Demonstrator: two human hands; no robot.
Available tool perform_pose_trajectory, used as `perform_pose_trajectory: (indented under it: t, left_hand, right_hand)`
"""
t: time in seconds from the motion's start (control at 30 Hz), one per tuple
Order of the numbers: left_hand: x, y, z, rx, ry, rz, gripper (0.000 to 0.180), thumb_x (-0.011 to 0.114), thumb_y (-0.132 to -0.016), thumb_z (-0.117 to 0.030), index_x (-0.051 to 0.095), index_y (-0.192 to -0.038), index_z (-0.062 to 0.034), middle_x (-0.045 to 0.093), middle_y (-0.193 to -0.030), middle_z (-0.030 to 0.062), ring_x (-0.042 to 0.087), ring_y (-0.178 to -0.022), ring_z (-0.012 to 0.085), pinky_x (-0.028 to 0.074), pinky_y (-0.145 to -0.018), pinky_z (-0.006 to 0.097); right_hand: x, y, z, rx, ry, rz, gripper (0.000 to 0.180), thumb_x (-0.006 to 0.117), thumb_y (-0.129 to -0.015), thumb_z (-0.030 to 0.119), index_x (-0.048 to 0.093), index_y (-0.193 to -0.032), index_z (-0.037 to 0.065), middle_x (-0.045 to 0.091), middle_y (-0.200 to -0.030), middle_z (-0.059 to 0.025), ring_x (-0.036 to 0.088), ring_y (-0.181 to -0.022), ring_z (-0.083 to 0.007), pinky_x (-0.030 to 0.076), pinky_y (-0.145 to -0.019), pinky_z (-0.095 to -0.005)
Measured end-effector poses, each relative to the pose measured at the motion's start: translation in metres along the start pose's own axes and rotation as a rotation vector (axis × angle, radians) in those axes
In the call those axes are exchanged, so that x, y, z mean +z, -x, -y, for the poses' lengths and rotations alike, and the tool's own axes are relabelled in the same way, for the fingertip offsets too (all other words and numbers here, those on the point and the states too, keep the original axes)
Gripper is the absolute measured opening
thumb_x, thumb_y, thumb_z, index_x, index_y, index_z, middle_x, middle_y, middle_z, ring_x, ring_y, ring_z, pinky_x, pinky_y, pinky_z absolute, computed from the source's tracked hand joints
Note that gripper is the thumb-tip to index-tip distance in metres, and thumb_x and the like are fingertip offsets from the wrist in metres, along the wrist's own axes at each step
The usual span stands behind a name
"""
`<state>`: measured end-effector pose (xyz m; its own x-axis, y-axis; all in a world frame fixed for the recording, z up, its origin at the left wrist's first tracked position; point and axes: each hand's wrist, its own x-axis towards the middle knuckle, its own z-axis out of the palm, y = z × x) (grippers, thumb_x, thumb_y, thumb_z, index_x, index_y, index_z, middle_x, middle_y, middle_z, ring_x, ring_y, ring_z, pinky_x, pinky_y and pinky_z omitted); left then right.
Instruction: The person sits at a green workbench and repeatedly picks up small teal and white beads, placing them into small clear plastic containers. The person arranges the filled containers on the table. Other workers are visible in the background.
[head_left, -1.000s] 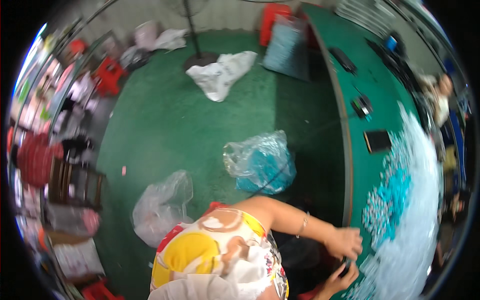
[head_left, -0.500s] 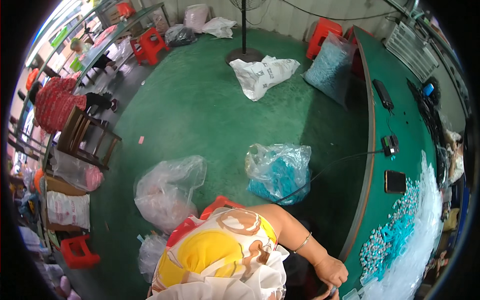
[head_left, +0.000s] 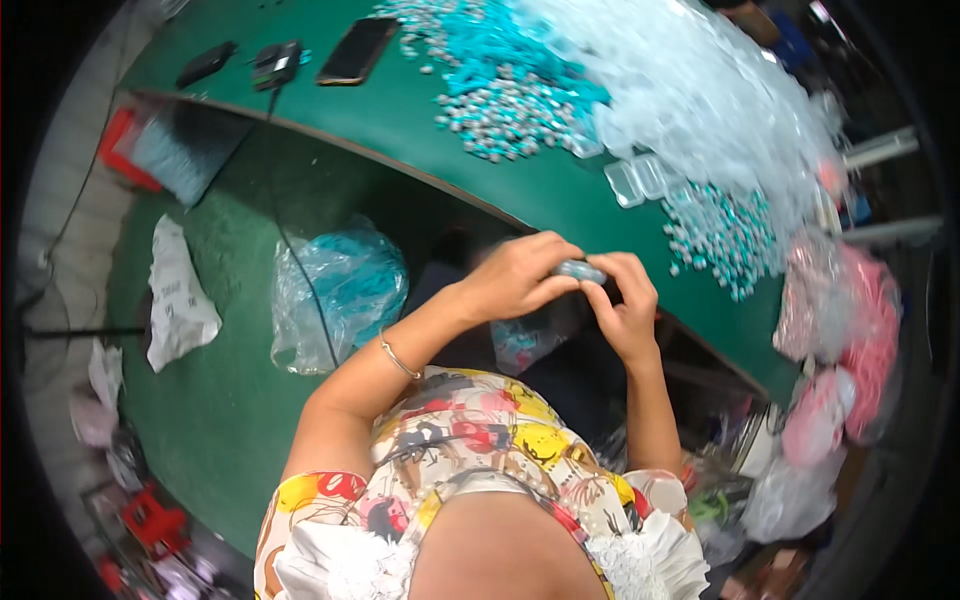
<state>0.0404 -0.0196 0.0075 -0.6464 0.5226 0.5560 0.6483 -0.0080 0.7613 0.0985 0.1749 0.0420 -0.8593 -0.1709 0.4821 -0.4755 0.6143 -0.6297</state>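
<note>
At the table's near edge, in front of my chest, my two hands meet. My left hand [head_left: 522, 276] and my right hand [head_left: 627, 305] are both closed, pinching a small clear plastic case [head_left: 580, 271] between thumbs and fingers. Something greyish-blue shows through the case, too small to make out. Beyond my hands lies a pile of small silver-and-turquoise pieces [head_left: 510, 118], with turquoise strips [head_left: 505, 52] behind it. An open clear case [head_left: 636, 181] rests beside a second pile of such pieces [head_left: 722, 232].
A big heap of clear plastic cases [head_left: 680, 90] covers the green table's [head_left: 390, 130] far side. A phone [head_left: 357, 50] and a black device [head_left: 276, 66] with a hanging cable lie left. Pink bags [head_left: 835, 330] stand right. A bag of turquoise pieces [head_left: 345, 290] sits on the floor.
My view has swung right, from the floor to the table. Both hands and the case now show in full; earlier they were partly cut off at the lower edge.
</note>
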Motion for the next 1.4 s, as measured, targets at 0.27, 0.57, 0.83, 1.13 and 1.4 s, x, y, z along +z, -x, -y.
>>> perform_pose_trajectory:
  t: [0.27,0.57,0.83,1.13,1.4]
  left_hand:
    - [0.016,0.018,0.012,-0.047,0.094,0.233,0.023,0.066,-0.090,-0.022,0.067,-0.099,-0.0007,0.063,-0.086,0.0144,0.062,-0.079,0.0328,0.050,-0.070,0.040]
    - [0.046,0.058,0.059,-0.204,-0.100,0.437,0.026,0.068,-0.085,-0.024,0.070,-0.099,-0.0020,0.065,-0.087,0.0162,0.065,-0.081,0.0383,0.051,-0.072,0.046]
    - [0.061,0.068,0.066,-0.301,-0.377,0.384,0.026,0.072,-0.083,-0.022,0.070,-0.102,-0.0046,0.066,-0.096,0.0147,0.064,-0.097,0.0345,0.052,-0.081,0.043]
    - [-0.031,-0.003,-0.001,0.032,-0.468,-0.023,0.018,0.073,-0.079,-0.015,0.069,-0.095,-0.0082,0.064,-0.083,0.0090,0.064,-0.081,0.0323,0.053,-0.071,0.045]
    - [-0.027,-0.053,0.099,0.059,-1.144,-0.527,0.012,0.065,-0.060,-0.027,0.060,-0.058,-0.0159,0.055,-0.073,0.0023,0.054,-0.082,0.0226,0.040,-0.072,0.042]
  right_hand:
    - [-0.004,0.040,-0.003,0.158,-0.071,0.092,0.023,0.076,-0.077,0.005,0.067,-0.098,0.000,0.064,-0.089,-0.0120,0.063,-0.076,-0.0265,0.050,-0.066,-0.0339]
    - [0.058,0.113,-0.060,0.419,-0.251,0.070,0.018,0.074,-0.080,0.004,0.068,-0.097,0.001,0.062,-0.084,-0.0083,0.061,-0.074,-0.0173,0.048,-0.066,-0.0286]
    - [0.082,0.129,-0.091,0.471,-0.042,0.088,0.024,0.076,-0.079,0.013,0.070,-0.100,0.005,0.065,-0.083,-0.0115,0.064,-0.073,-0.0257,0.051,-0.067,-0.0359]
    - [0.140,0.159,-0.155,0.623,0.385,0.480,0.032,0.066,-0.090,0.032,0.069,-0.107,0.005,0.069,-0.100,-0.0236,0.066,-0.095,-0.0419,0.052,-0.083,-0.0500]
    - [0.040,0.068,-0.070,0.038,0.007,0.334,0.012,0.064,-0.091,0.003,0.067,-0.100,-0.004,0.067,-0.093,-0.0146,0.065,-0.084,-0.0252,0.054,-0.075,-0.0343]
